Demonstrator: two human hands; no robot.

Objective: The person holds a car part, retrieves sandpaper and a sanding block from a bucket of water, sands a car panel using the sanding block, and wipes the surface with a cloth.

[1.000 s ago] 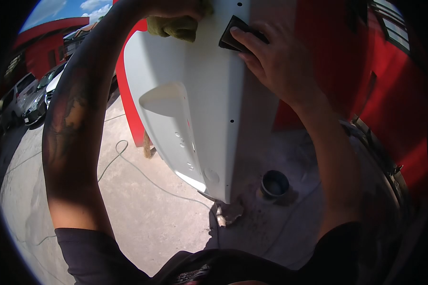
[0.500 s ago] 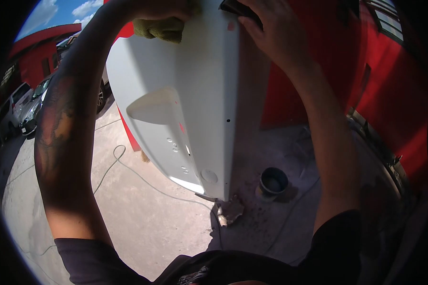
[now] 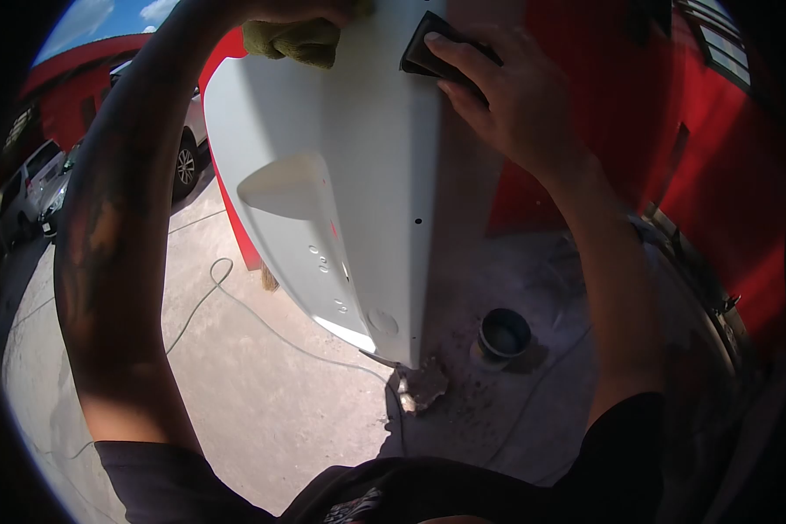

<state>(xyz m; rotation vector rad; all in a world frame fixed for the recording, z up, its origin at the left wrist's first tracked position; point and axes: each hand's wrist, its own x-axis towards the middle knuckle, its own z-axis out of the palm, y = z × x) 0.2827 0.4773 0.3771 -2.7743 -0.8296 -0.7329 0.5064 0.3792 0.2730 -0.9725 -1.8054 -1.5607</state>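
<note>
From my remote station, I watch the right hand hold a dark block against the white panel, near the top of the view. The panel stands upright in front of the body, its narrow end low down. The left hand, cut off by the upper edge, is at a bunched green cloth; I cannot tell how tightly its fingers close. A bucket stands on the floor, right of the panel.

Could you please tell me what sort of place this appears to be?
Probably an outdoor vehicle-repair yard, though I can't be certain: a large white panel shaped like bodywork, a bucket on the ground, and parked vehicles beyond.
</note>
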